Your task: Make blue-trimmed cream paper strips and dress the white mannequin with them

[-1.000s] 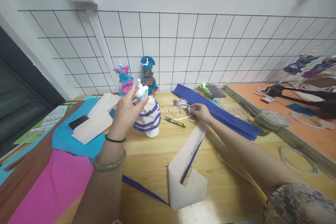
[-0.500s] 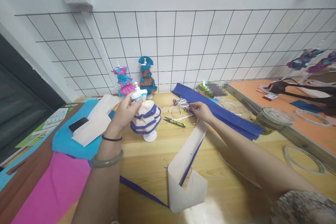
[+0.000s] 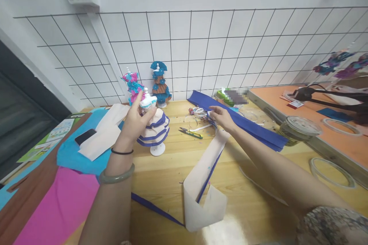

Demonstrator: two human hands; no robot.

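Your left hand (image 3: 135, 123) cups the white bust of the little dress form (image 3: 153, 130) between spread thumb and forefinger; the form stands left of centre toward the back edge of the bench (image 3: 158, 178), its cream skirt ruffled in tiers banded purple-blue above a round white base. Your right hand (image 3: 223, 118) bends its fingers beside the scrap heap (image 3: 198, 112), though whether they pinch anything you cannot tell. Near the bench's right edge sits a clear round drum (image 3: 300, 128), contents indistinct.

Head-worn view — forward and down
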